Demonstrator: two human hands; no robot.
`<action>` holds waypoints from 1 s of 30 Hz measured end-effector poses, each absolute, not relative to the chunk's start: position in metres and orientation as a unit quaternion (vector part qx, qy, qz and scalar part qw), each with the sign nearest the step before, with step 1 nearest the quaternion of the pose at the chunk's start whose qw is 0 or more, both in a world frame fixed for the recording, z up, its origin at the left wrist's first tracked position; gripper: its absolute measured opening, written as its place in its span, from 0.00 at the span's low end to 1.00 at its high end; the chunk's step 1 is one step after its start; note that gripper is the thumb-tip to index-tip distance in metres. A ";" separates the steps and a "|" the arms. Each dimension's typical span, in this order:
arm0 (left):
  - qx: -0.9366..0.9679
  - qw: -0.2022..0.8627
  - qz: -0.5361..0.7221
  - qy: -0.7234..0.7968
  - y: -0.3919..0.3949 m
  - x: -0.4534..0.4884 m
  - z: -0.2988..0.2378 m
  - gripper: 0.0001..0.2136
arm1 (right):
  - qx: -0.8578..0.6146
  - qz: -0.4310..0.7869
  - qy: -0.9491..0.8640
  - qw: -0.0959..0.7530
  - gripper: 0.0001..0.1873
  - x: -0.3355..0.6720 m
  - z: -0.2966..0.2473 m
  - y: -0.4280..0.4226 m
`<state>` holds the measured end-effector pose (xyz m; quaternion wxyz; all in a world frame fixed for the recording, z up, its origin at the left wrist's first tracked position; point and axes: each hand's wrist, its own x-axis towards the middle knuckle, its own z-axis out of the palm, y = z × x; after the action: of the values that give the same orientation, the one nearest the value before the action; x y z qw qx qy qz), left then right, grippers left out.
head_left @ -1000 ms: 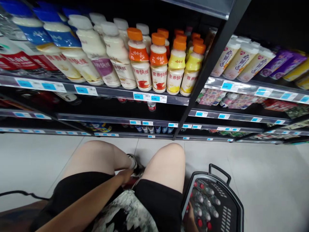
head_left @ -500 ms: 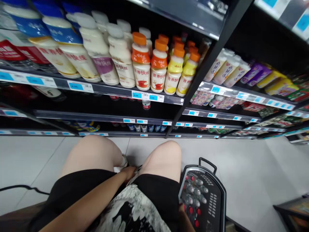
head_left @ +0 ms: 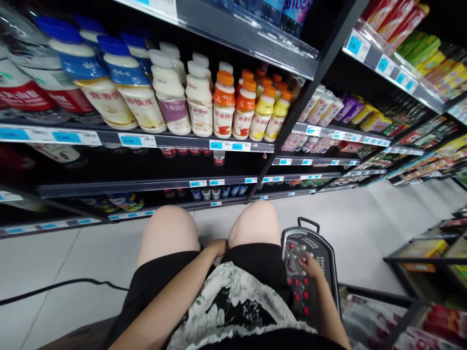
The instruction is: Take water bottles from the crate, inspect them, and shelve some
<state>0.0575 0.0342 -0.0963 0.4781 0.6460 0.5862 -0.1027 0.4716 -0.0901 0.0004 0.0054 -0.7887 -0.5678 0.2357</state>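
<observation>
1. Right arm: the forearm enters at the lower right of the frame and slants up and to the left, over the basket (head_left: 310,241). The right hand (head_left: 311,267) lies at the basket's middle, fingers bent at the top of one of the bottles within; whether they grip it or only touch it cannot be told.

2. Left arm: the forearm runs diagonally from the lower left towards the centre. The left hand (head_left: 218,247) is lowered between the knees, its fingertips hidden beside the right knee (head_left: 257,223); whether it is clenched, loose or holding anything cannot be told.

3. Basket: dark, with slotted walls, a grey rim and a looped handle (head_left: 309,223) at its far end, it stands right of centre in the lower half of the frame, beside the right thigh.

4. Basket contents: red-capped bottles (head_left: 296,282) stand towards the near part; clear bottles (head_left: 292,265) with pale tops crowd the farther part, next to the right hand.

5. Shelf (head_left: 182,142), upper left to centre: it bears, from left to right, blue-capped bottles (head_left: 127,87), white-capped bottles (head_left: 171,97) and smaller orange-capped bottles (head_left: 224,104), with price labels along the front edge.
</observation>
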 end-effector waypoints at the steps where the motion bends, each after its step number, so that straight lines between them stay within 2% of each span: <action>1: 0.645 0.481 -0.094 0.586 0.033 0.057 -0.095 0.12 | -0.789 0.231 -0.570 0.002 0.03 0.476 0.013 -0.079; 4: 0.640 0.492 -0.063 0.586 0.028 0.056 -0.088 0.10 | -0.780 0.175 -0.600 -0.018 0.06 0.469 0.063 -0.047; 6: 0.632 0.500 -0.039 0.590 0.027 0.053 -0.083 0.09 | -0.768 0.134 -0.626 0.001 0.09 0.449 0.101 -0.031; 12: 0.577 0.523 0.059 0.624 0.042 0.043 -0.071 0.11 | -0.674 0.127 -0.701 0.194 0.19 0.363 0.177 0.002; 16: 0.528 0.564 0.120 0.623 0.052 0.040 -0.061 0.14 | -0.608 0.135 -0.729 0.284 0.14 0.317 0.194 0.018; 19: 0.500 0.623 0.152 0.582 0.053 0.037 -0.052 0.20 | -0.558 0.192 -0.726 0.353 0.11 0.289 0.204 0.018; 24: 0.344 0.795 0.227 0.445 0.049 0.030 -0.041 0.28 | -0.506 0.314 -0.666 0.450 0.10 0.253 0.200 0.020; 27: 0.297 0.852 0.228 0.366 0.044 0.032 -0.037 0.29 | -0.525 0.453 -0.571 0.440 0.11 0.242 0.165 0.040; 30: 0.271 0.894 0.168 0.314 0.040 0.040 -0.035 0.34 | -0.580 0.553 -0.447 0.396 0.14 0.233 0.110 0.061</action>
<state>0.0395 0.0403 -0.0354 0.8943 0.2714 0.3136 0.1680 0.2335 0.0607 0.1105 0.3960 -0.5803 -0.4474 0.5534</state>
